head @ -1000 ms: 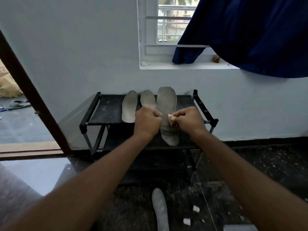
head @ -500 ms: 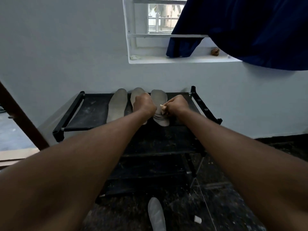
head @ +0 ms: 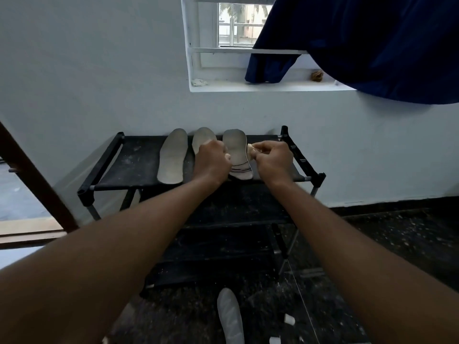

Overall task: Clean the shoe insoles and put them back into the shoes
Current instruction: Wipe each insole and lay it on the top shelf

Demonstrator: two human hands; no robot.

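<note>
Three grey insoles lie side by side on the top shelf of a black shoe rack (head: 129, 165). The left insole (head: 172, 156) lies free. My left hand (head: 212, 162) hides most of the middle insole (head: 203, 138). This hand is curled, and its fingertips pinch the left edge of the right insole (head: 236, 152), which has dark curved lines near its heel. My right hand (head: 272, 158) sits just right of that insole, closed on a small pale wad (head: 249, 147). A fourth, lighter insole (head: 229, 316) lies on the floor below. No shoes are in view.
The rack stands against a white wall under a window sill (head: 248, 86). A dark blue curtain (head: 372, 45) hangs at the upper right. Small white scraps (head: 289, 319) lie on the dark speckled floor. A brown door frame (head: 37, 184) stands at the left.
The insole I held up between both hands has gone forward and down onto the top shelf. My right hand with the wad has come off it to the right.
</note>
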